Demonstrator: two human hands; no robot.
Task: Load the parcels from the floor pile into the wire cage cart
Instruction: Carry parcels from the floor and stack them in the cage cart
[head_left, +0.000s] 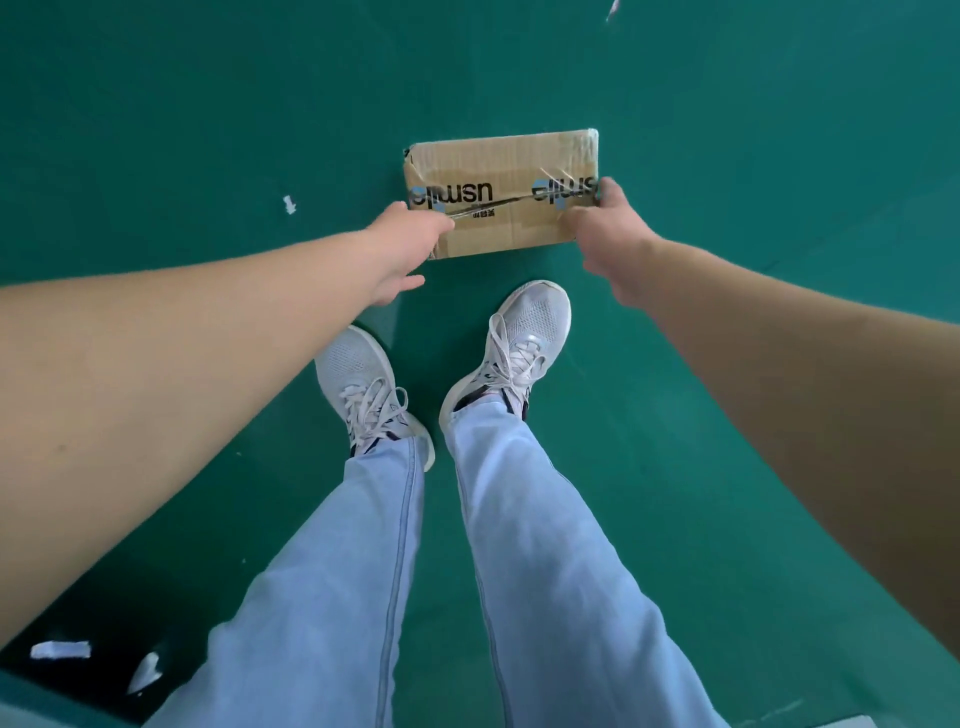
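A flat brown cardboard parcel, taped along its seam and printed "usmile", is in front of my feet over the green floor. My left hand grips its near left corner, fingers under the edge. At the right end my right hand holds the box, fingers curled round its side. No wire cage cart is in view.
My two feet in white trainers stand just behind the parcel. Green floor spreads all round. Small white scraps lie to the left, and more white scraps at the bottom left.
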